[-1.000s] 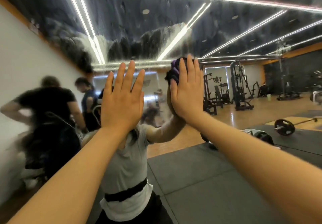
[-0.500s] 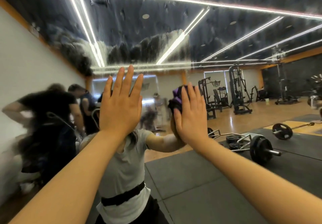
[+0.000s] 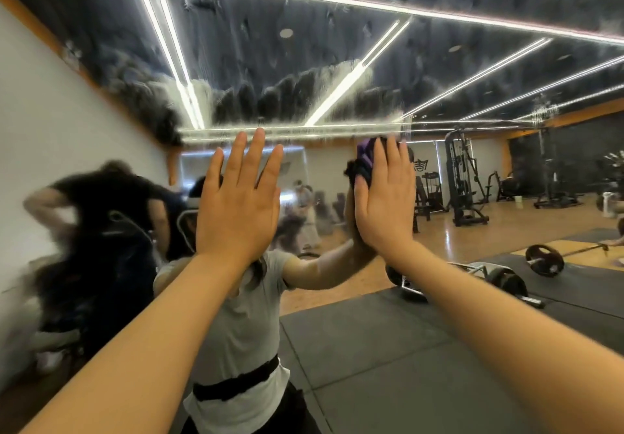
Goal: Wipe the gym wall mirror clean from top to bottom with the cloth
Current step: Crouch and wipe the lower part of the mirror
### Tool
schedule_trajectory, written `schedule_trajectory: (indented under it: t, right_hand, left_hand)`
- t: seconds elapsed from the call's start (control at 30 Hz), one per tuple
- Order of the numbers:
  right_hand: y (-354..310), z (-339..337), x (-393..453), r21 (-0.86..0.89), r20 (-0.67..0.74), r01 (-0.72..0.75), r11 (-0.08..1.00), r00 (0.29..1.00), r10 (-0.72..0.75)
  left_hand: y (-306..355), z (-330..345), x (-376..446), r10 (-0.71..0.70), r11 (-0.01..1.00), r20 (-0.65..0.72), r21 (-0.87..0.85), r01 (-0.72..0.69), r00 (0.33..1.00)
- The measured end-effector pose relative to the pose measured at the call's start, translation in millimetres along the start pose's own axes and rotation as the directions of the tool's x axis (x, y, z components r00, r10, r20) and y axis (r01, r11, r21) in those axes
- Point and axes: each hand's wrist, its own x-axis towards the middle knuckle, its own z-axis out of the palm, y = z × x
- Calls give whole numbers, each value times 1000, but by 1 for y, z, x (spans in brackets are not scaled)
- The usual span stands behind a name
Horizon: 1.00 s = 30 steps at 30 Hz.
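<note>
The wall mirror (image 3: pixel 371 349) fills the whole view and reflects the gym. Its upper part carries a wet, streaky film and its left side is smeared; the right part reflects sharply. My right hand (image 3: pixel 383 197) presses a purple and dark cloth (image 3: pixel 363 160) flat against the glass with straight fingers, just below the edge of the wet film. The cloth shows only above and left of my fingers. My left hand (image 3: pixel 238 204) lies flat on the glass to the left, fingers straight and slightly spread, holding nothing.
In the reflection I see myself in a grey shirt (image 3: pixel 243 339), blurred people (image 3: pixel 101 248) at the left, a barbell (image 3: pixel 543 259) and a loaded bar on dark mats at the right, and weight machines (image 3: pixel 462 180) behind.
My right hand with the cloth slid down the glass and has come back up a little to the right. My left hand stays flat on the mirror in nearly the same place.
</note>
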Motion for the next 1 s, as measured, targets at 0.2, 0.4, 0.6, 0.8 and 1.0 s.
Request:
schedule_trajectory:
  t: [0.2, 0.4, 0.6, 0.8, 1.0]
  right_hand:
    - [38, -4, -89, -29, 68, 197, 980, 979, -194]
    - [43, -9, -84, -49, 117, 238, 970, 966, -231]
    - [10, -15, 28, -13, 122, 78, 997, 990, -76]
    - [-24, -10, 96, 24, 65, -138, 990, 988, 137]
    - [-23, 8, 50, 24, -52, -97, 995, 994, 98]
  left_hand:
    - [-1, -1, 0, 7, 1000, -1, -5, -7, 1000]
    - [0, -1, 1, 12, 1000, 5, 12, -12, 1000]
    - [0, -1, 0, 10, 1000, 4, 9, -10, 1000]
    - [-1, -1, 0, 7, 1000, 1, 30, -7, 1000]
    - [0, 1, 1, 13, 1000, 1, 6, -13, 1000]
